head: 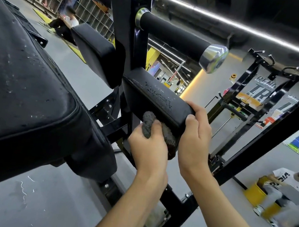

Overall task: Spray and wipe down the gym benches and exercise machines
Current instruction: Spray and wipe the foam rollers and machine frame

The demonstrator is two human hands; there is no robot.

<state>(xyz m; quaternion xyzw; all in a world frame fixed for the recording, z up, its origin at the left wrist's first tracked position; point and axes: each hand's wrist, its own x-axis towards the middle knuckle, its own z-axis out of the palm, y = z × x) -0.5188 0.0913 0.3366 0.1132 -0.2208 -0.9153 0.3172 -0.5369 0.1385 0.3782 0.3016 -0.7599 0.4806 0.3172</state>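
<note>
A black exercise machine fills the view. Its small right pad [158, 97] carries wet spray droplets on top. My left hand [146, 147] is shut on a dark grey cloth [148, 121] and presses it against the underside of that pad. My right hand [195, 136] grips the pad's near end, fingers curled over its edge. The large black seat pad [27, 87] at left is speckled with droplets too. A matching left pad [94, 50] sits behind the upright post [131, 26].
A foam roller bar with a chrome end cap [213, 58] juts out above the pad. Black frame tubes [274, 132] cross at right. One person [286, 190] sits at lower right by a yellow box, another [69, 20] sits on the floor far left.
</note>
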